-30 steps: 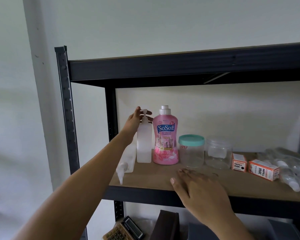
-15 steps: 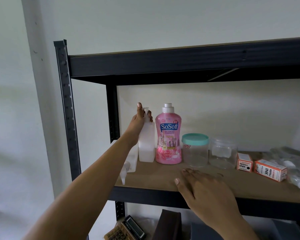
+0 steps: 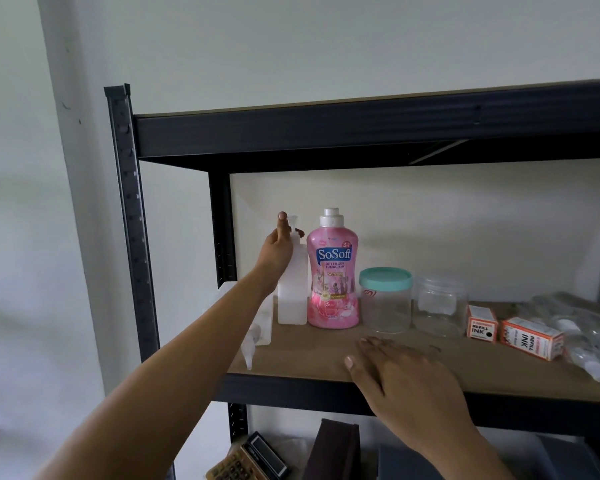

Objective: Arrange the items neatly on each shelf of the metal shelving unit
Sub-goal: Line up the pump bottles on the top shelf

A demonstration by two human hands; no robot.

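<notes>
Left hand: the left hand [image 3: 280,244] is up at the pump head of a white pump bottle [image 3: 292,289], thumb raised beside the pump, fingers wrapped round the neck so that a fingertip shows on the far side; it has hold of the bottle top
Pump bottle: upright on the wooden shelf board [image 3: 305,358], near the left rear post, touching or just beside the pink bottle
Right hand: the right hand [image 3: 400,368] lies palm down, fingers straight and relaxed, on the front part of the board; it holds nothing
Pink bottle: a pink SoSoft detergent bottle [image 3: 333,271] with a white cap, upright, right of the pump bottle
Fallen bottle: a clear bottle [image 3: 257,327] lies on its side at the board's left edge, its nozzle pointing to the front
Jars: a clear jar with a teal lid [image 3: 386,299], then a clear jar with a clear lid [image 3: 439,306], side by side
Ink boxes: two orange and white refill ink boxes [image 3: 482,327] [image 3: 532,337], right of the jars
Far right: a heap of clear plastic bottles [image 3: 589,327] lying down
Frame: black metal shelving unit [image 3: 132,237] against a pale wall
Shelf below: a calculator [image 3: 248,462] and a dark brown box [image 3: 333,452]
</notes>
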